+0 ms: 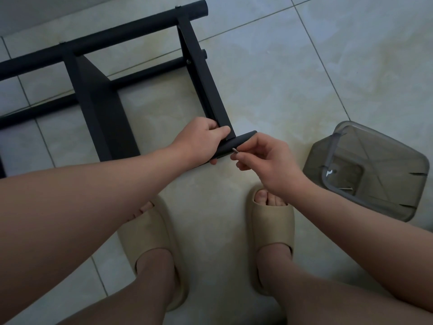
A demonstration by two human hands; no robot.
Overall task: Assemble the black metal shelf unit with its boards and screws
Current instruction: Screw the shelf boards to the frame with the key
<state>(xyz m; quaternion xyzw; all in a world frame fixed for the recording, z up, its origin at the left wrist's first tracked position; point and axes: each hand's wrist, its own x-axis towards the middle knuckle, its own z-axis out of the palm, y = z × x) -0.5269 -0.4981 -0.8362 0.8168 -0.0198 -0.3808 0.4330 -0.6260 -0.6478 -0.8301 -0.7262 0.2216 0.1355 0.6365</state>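
**A:** Head view first. Where is the shelf frame?

**B:** The black shelf frame (98,90) lies on the tiled floor (293,66) and fills the upper left of the frame. Its long round bars run from the left edge toward the top centre. A flat board (206,78) crosses from the top bar down toward the middle.

**A:** And the hands?

**B:** At the centre, the left hand (199,139) grips a short black tube (237,142) where the board's near end meets it. The fingers are curled under the tube and the thumb lies on top at the corner. Just right of it, the right hand (264,160) pinches a small silver screw (235,150) between thumb and forefinger. The other fingers are loosely bent. The screw's tip touches the side of the tube.

**A:** Anything else?

**B:** A grey see-through tub (379,146) sits on the floor at the right edge, well apart from the frame, with a spare screw (345,188) lying inside. Two beige slippers (273,231) stand at the lower centre, below the hands.
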